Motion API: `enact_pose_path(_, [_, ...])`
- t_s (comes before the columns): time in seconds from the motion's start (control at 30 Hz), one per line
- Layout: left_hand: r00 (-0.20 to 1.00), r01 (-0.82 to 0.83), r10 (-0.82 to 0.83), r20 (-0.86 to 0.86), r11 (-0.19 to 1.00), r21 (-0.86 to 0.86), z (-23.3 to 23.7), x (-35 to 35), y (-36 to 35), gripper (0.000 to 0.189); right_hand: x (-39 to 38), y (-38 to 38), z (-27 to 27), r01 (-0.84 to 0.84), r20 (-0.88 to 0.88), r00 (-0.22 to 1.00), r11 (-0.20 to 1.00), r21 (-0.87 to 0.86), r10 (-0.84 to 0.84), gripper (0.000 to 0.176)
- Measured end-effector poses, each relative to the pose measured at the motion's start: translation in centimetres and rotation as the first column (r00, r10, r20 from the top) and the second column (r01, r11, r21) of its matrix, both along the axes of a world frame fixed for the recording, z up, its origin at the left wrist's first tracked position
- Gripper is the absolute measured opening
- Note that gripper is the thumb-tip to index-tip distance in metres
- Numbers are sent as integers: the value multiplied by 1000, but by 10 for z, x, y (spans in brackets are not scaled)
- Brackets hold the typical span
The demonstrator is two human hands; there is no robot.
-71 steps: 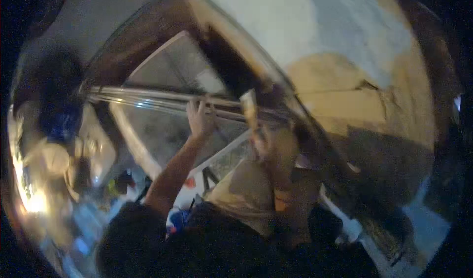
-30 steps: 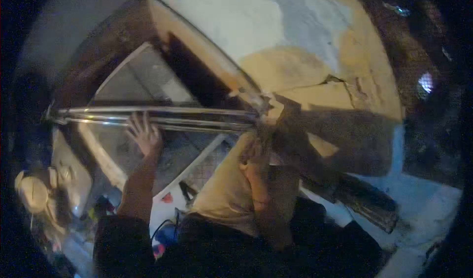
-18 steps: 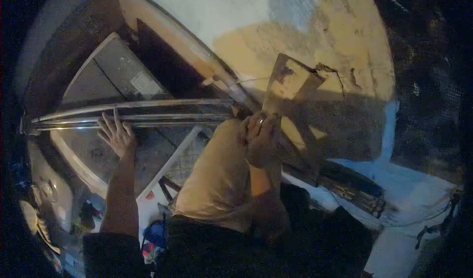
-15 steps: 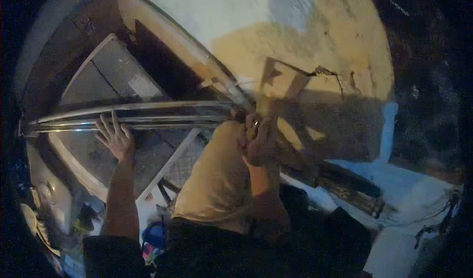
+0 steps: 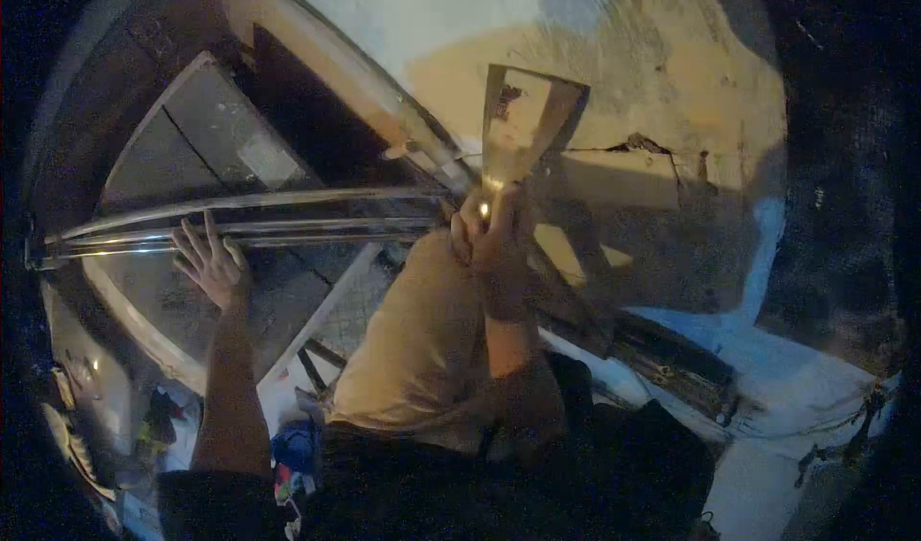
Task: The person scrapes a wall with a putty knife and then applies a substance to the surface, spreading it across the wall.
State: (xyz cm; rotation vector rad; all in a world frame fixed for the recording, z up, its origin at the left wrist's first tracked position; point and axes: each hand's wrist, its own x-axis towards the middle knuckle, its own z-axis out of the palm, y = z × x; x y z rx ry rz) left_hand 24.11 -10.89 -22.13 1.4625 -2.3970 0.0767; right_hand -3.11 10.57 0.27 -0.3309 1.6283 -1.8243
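My right hand [image 5: 494, 229] is closed around the handle of a wide-bladed putty knife [image 5: 532, 124]. The blade points up toward the wall and flares out at its far end; its face is shiny with dark marks. My left hand [image 5: 213, 268] has its fingers spread over shiny metal rails [image 5: 336, 226] that run sideways across the view. The fingertips appear to touch the lower rails. My bent leg in tan trousers [image 5: 403, 340] lies between the two arms.
A cracked, stained wall [image 5: 662, 100] fills the upper right. Behind the rails is a grey panel with a pale border [image 5: 192, 148]. A long dark beam [image 5: 672, 364] lies at lower right beside whitish sheeting [image 5: 815, 373]. Assorted items [image 5: 293, 455] lie low on the left.
My right hand has lifted slightly, and the putty knife has turned so its blade shows broader and higher. My left hand has shifted a little left in view, still at the rails.
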Motion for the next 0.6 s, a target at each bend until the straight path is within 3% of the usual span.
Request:
enact_pose_path(0.07, [1000,-7,8,13,1000,-26,-7,1,-4,53,1,14,-9,-20,-99,994,986,167,37,32])
enact_pose_path(0.13, [1000,-22,22,5,1000,4,-6,0,-7,54,-1,18,-10,-16,-113,993,974,228,43,32])
enact_pose_path(0.2, [1000,0,0,-23,1000,-10,3,-3,-1,51,7,-2,19,7,3,1000,989,148,-7,31])
enact_pose_path(0.27, [1000,-6,7,-7,1000,17,1,-2,1,53,5,-26,20,21,49,999,990,-142,-14,39])
enact_pose_path(0.43, [998,-34,32,54,999,24,-2,-1,-4,53,14,-23,33,55,167,985,998,-23,-51,43])
enact_pose_path(0.57, [1000,-7,7,-18,1000,13,6,-5,-2,53,26,-47,45,121,19,992,992,33,-122,45])
enact_pose_path(0.6, [999,-30,29,25,999,38,4,-4,-2,53,30,-54,52,251,121,957,962,107,-263,45])
